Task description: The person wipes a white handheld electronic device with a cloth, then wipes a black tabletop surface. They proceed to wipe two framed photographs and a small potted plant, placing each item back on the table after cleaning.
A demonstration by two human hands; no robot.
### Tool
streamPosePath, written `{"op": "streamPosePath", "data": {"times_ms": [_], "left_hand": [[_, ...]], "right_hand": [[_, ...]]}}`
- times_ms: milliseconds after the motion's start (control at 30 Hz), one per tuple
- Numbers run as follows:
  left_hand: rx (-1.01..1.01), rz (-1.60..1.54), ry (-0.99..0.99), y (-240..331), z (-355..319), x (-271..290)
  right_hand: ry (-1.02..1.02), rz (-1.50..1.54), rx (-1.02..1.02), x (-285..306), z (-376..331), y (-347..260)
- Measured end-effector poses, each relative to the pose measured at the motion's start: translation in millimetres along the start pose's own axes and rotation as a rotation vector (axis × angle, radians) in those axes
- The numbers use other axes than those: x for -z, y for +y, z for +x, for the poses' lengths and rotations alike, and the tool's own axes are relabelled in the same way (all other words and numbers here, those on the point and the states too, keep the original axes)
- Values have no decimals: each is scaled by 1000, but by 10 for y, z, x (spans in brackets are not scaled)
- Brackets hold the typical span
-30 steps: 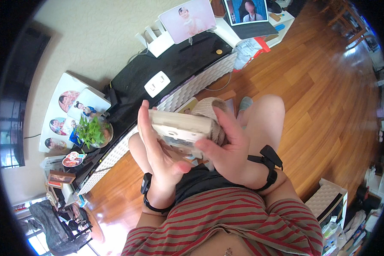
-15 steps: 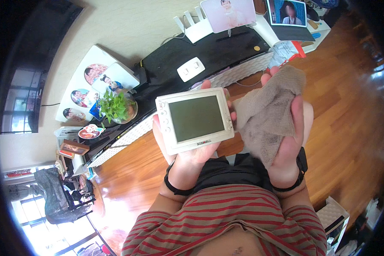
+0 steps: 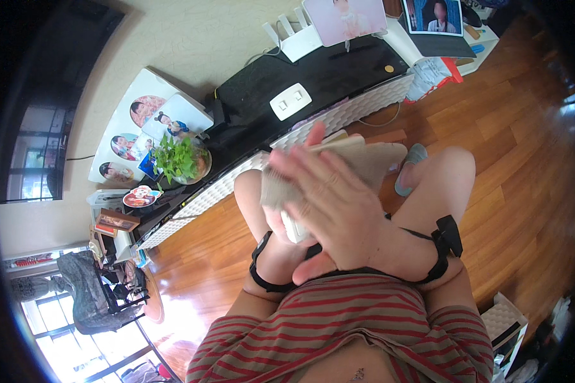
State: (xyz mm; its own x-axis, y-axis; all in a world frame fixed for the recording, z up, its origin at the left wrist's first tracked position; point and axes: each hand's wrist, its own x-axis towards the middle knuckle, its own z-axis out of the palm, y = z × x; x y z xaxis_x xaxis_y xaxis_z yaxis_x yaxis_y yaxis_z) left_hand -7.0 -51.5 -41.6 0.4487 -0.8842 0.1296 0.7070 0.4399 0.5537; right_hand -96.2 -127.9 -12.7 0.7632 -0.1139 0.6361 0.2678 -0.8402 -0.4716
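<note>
1. While the right hand (image 3: 338, 214) lies flat with its fingers stretched and its thumb held apart, it covers the cloth (image 3: 378, 157) without clenching it; the forearm rises from the lower right.
2. The left hand (image 3: 275, 221), mostly hidden, grasps the white device (image 3: 293, 228) from below; how its fingers are set cannot be told.
3. The device sits between the two hands, above the lap, largely covered by the cloth, with a corner showing near the left hand.
4. The cloth is beige, soft and matte, while the device looks hard, with a rounded corner.
5. Beyond them stands a glossy black cabinet (image 3: 252, 92) with quilted-looking white panels (image 3: 364, 105), above a wooden floor (image 3: 504, 159).
</note>
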Motion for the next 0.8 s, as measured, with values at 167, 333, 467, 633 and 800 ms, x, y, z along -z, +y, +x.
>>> {"op": "streamPosePath", "data": {"times_ms": [167, 333, 467, 633, 800], "left_hand": [[-90, 111, -2, -1, -27, -72], [80, -53, 80, 117, 19, -56], [69, -600, -39, 87, -10, -83], [73, -151, -53, 177, -6, -56], [132, -674, -42, 63, 14, -87]], "right_hand": [[44, -54, -4, 60, 27, -41], [22, 25, 96, 61, -23, -102], [29, -3, -34, 74, -2, -94], [-7, 6, 64, 114, -27, -244], [58, -15, 1, 157, -27, -210]]}}
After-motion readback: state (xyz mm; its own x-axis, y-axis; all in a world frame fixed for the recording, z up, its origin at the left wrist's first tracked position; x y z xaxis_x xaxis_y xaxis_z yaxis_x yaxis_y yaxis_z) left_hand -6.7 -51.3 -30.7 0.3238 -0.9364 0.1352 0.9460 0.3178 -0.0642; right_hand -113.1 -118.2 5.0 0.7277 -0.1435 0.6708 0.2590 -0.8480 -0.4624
